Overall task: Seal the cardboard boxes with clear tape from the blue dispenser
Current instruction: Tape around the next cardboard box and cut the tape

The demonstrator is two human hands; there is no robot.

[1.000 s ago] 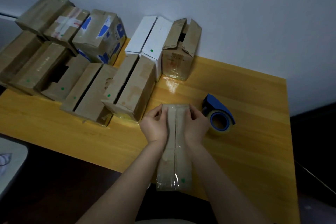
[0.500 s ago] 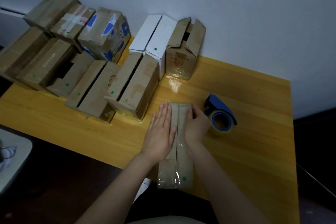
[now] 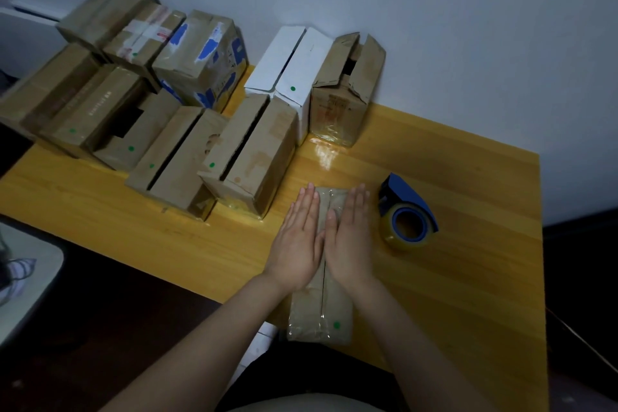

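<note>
Head camera looks down on a long cardboard box that lies flat on the yellow wooden table, directly in front of the person. Its long axis runs from the person toward the wall, and its near short end lies at the front edge of the table. The middle seam between the two flaps runs along the same axis, and shiny clear tape covers the top. One small green round sticker sits near the close right corner; I can read no writing on this box.

Both hands lie on the top of the box, palms down and fingers straight, holding nothing. The left hand presses the left flap and the right hand presses the right flap, so the seam passes between them. The fingertips point to the far end, and the near third of the box is uncovered.

Just to the right of the box, near the right hand but not touching it, the blue dispenser rests on the table with its roll of clear tape facing the camera.

Further away, more cardboard boxes stand in rows to the left. Several show open slits and green dots. One box has blue printing and one has pale letters, both too small to read. A white box and a brown box with raised flaps stand against the wall.
</note>
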